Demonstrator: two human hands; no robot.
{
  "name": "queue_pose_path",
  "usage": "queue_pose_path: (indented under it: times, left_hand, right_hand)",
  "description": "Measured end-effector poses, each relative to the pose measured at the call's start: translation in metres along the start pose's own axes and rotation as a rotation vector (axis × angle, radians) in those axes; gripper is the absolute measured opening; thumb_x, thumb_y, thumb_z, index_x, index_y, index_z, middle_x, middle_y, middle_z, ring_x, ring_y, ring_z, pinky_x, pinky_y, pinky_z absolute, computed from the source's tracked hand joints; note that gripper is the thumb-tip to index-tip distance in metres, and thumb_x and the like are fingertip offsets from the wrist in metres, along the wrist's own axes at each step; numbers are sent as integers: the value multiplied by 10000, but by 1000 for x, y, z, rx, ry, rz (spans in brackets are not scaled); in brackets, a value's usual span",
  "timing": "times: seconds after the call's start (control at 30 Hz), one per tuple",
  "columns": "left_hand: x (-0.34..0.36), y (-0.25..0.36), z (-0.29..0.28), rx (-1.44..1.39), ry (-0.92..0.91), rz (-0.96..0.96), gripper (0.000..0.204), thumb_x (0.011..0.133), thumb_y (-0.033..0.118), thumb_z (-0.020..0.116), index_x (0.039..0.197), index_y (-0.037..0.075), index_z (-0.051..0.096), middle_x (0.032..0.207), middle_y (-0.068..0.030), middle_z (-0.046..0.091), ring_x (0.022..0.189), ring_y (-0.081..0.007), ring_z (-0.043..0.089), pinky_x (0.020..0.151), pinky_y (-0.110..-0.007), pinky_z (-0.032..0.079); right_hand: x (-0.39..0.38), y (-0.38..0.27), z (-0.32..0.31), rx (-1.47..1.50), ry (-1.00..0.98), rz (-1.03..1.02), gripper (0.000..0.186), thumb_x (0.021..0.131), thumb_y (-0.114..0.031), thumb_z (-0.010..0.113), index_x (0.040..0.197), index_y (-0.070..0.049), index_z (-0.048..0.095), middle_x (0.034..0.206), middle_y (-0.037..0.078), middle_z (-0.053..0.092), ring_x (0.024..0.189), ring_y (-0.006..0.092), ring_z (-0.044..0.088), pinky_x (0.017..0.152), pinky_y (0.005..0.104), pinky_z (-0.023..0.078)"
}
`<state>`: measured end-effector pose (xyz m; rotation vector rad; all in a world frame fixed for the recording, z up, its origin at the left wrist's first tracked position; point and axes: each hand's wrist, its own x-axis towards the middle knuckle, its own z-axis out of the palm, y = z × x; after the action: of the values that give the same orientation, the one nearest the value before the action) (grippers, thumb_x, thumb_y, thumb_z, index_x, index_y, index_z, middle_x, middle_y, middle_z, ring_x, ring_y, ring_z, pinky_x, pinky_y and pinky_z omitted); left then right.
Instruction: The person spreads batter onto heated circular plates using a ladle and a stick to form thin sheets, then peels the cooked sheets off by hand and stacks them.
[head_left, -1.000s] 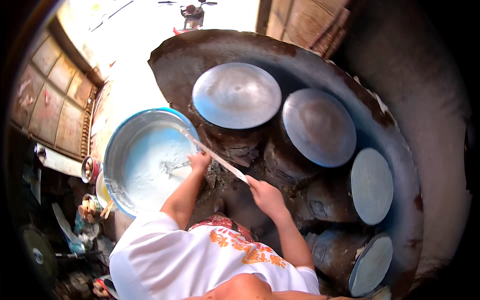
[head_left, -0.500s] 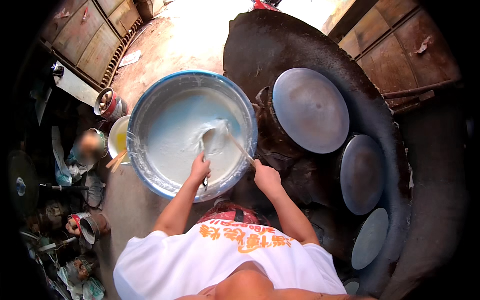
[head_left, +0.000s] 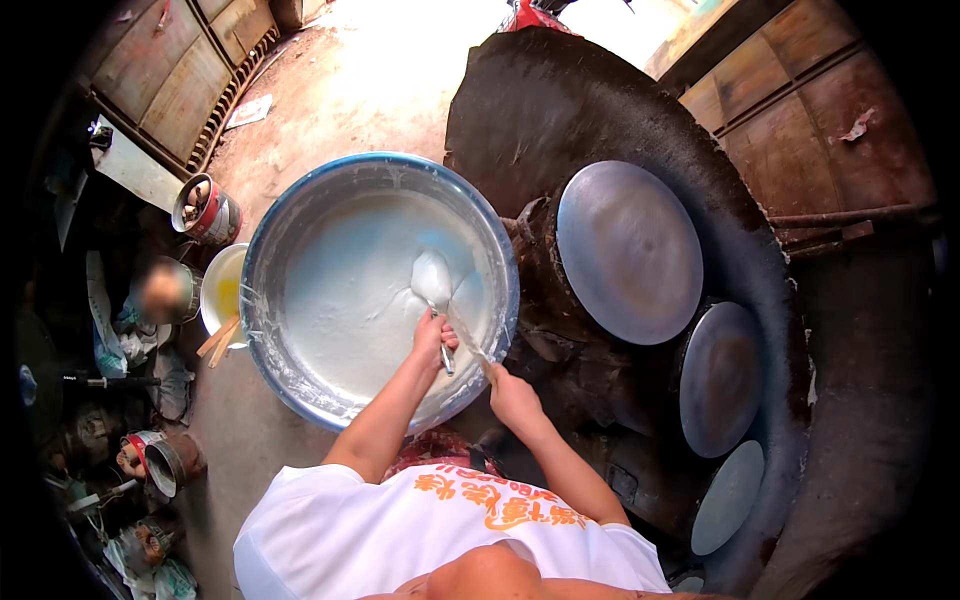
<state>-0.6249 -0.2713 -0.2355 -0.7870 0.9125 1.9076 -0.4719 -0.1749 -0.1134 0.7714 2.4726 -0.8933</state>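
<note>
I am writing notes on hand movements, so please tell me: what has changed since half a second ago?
Over the basin, the left hand moved right with the spoon, closer to the stick. The right hand drew back slightly toward the white shirt. Nothing was grasped or released: left keeps the spoon, right the stick. The basin and round pans seem to have stayed in place; the view shifted.

Can see four round griddles (head_left: 630,252) strung down the right side, one barely in view at the bottom, along a dark curved counter (head_left: 510,110). At left, find a white bowl (head_left: 210,290) with something yellow (head_left: 229,296) inside and wooden sticks (head_left: 218,343) at its near edge, then a red tin (head_left: 218,218) of brownish pieces (head_left: 195,200). Farther up, notice a panelled door (head_left: 190,75) and a paper scrap (head_left: 248,111). Lower left, make out an open tin (head_left: 185,457) near plastic bags (head_left: 172,385)
</note>
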Motion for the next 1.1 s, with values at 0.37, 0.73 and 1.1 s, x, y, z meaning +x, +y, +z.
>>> queue_pose_path:
  times: [0.37,0.73,1.1]
  left_hand:
    - [-188,44,107,-473,-688,-119,49,973,179,451,973,180,500,606,44,335,426,-32,329,355,-177,286]
    - [-410,180,249,-159,-1608,-15,341,1015,239,336,721,66,354,606,-15,391,341,-68,383,300,-198,371]
    - [-266,176,91,-344,-930,-670,303,999,209,368,715,105,396,533,41,327,377,-59,320,359,-209,309]
  right_hand:
    - [-112,-25,-81,1122,-157,-27,357,974,-147,411,1329,-128,449,578,0,473,422,66,412,372,238,352]
    - [-167,-143,-222,1489,-143,-769,411,979,-279,435,1364,-135,409,524,56,438,333,91,344,308,240,283]
    - [-127,-70,-81,1507,-232,-170,327,993,-194,404,1313,-155,451,547,15,419,382,69,342,342,209,282]
